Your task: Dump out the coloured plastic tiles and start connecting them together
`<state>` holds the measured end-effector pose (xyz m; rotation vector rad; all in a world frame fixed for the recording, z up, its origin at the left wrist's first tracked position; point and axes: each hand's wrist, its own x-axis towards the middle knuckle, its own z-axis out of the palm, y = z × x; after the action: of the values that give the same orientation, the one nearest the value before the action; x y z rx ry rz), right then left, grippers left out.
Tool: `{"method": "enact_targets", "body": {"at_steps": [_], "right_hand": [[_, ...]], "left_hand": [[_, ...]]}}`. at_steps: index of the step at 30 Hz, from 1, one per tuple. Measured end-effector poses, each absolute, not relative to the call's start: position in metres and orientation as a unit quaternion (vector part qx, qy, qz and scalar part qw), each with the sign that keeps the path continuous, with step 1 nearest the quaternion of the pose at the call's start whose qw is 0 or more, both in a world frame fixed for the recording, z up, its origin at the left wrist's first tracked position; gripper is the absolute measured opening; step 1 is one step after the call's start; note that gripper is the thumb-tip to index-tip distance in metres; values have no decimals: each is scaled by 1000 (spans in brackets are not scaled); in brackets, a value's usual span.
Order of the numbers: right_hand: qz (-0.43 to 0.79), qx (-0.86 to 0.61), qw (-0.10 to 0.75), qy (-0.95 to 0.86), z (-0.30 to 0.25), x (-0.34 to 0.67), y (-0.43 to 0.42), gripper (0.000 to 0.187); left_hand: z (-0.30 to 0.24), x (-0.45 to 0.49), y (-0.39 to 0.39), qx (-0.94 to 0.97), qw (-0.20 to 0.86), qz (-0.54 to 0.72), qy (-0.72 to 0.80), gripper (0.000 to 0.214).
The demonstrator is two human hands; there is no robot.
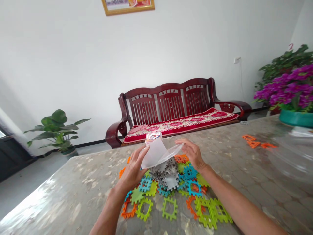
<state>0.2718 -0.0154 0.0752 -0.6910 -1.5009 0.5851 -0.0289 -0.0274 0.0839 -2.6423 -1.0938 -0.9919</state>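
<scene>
My left hand point(133, 168) grips the left side of a translucent white plastic container point(153, 154), tilted above the table. A printed label point(153, 136) shows at its far end. With fingers closed at its edge, my right hand point(192, 152) holds a clear, lid-like plastic piece point(172, 151) at the container's right; whether the two are joined I cannot tell. Directly below lies a heap of grey interlocking plastic pieces point(168, 174). Green point(144, 209), blue point(195, 188) and orange point(128, 209) notched square pieces spread around that heap, some overlapping.
A few orange pieces point(253, 141) lie apart on the patterned table point(80, 189). At the right stand a clear plastic tub point(293, 156) and purple flowers in a green pot point(297, 117). Beyond the table is a wooden bench point(171, 98); a leafy plant point(58, 130) stands left.
</scene>
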Motion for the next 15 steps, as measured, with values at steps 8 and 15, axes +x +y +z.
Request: {"method": "enact_targets", "body": {"at_steps": [8,15], "right_hand": [[250,-270,654,-660,85,268,-20,33],[241,-250,670,-657,98,266,-31,36]], "left_hand": [[98,-33,-34,-863,88,-343,-359,83],[109,-32,-41,-831,86,-392,-384,85]]}}
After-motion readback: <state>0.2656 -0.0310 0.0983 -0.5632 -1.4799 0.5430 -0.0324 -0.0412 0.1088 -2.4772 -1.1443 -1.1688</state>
